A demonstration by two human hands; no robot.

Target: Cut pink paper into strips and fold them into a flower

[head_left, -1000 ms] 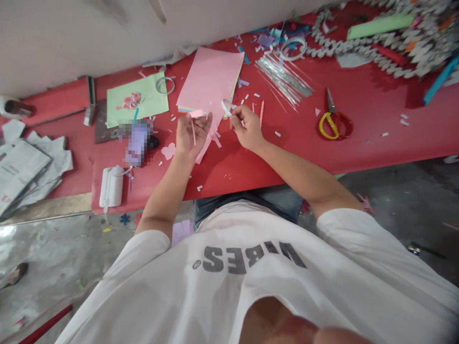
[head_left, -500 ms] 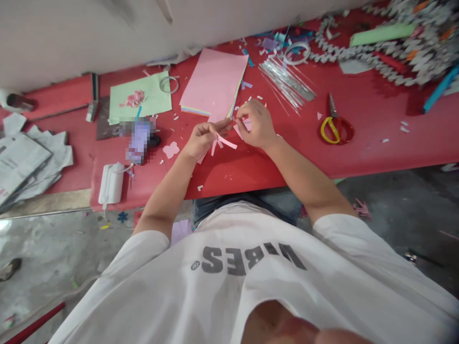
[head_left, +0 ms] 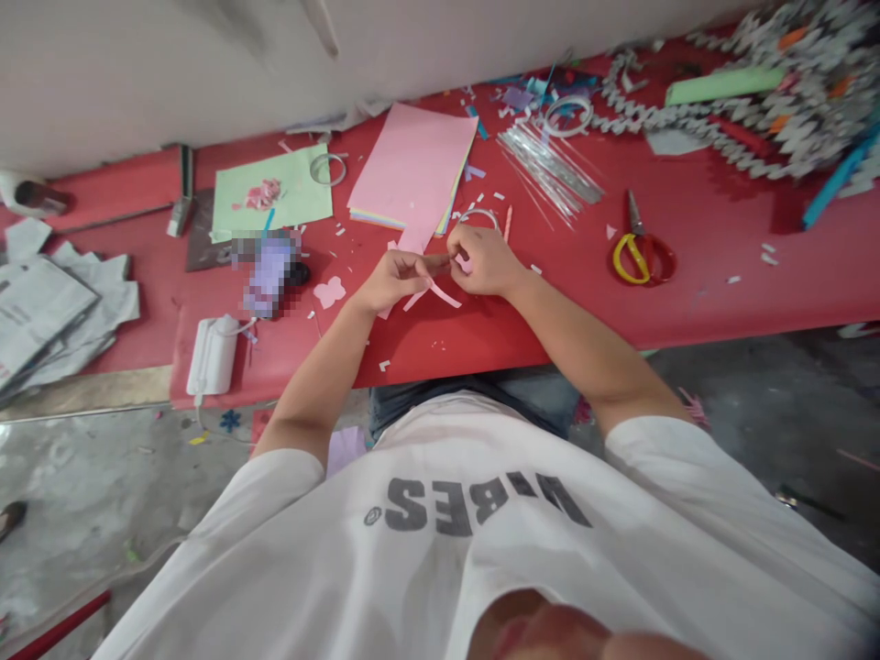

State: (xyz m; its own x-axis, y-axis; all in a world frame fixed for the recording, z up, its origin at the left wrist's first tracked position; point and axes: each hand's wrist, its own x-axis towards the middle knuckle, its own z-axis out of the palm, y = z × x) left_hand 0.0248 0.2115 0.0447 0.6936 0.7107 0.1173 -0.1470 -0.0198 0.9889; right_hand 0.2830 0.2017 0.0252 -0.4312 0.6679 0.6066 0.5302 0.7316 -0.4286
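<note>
Head view, hands (head_left: 481, 261) pinching pink strip (head_left: 440, 293), scissors (head_left: 636, 240)

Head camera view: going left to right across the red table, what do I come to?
Folded newspaper, white plastic adapter, pink paper cutout, left hand, right hand, scissors with yellow and red handles.

Two hands: left hand (head_left: 395, 282), right hand (head_left: 485, 261). One pink paper strip (head_left: 444, 295). Three clear plastic rings (head_left: 328, 155). One pair scissors (head_left: 635, 216). One pink paper stack (head_left: 412, 165). One green sheet (head_left: 302, 192).
</note>
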